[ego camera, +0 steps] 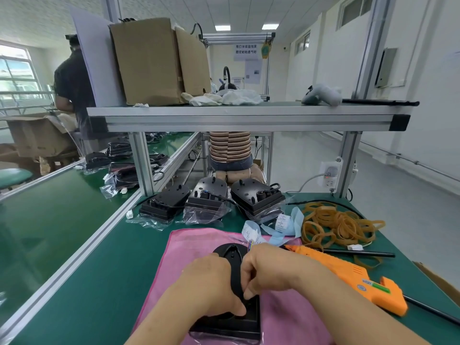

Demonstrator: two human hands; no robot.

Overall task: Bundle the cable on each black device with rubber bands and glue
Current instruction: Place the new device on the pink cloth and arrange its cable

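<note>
The left hand (211,287) and right hand (271,267) both grip the black device (227,251) on a pink cloth (189,245); three more devices (209,191) lie on clear bags (199,217).

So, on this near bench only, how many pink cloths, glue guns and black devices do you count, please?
Pink cloth: 1
Orange glue gun: 1
Black devices: 4, one on the cloth, three in a row behind it
Total: 6

Two hands (209,285) (270,267), one black device (230,252) held, three black devices (165,202) (207,195) (256,197) behind, one pink cloth (189,245), one glue gun (353,275)
</note>
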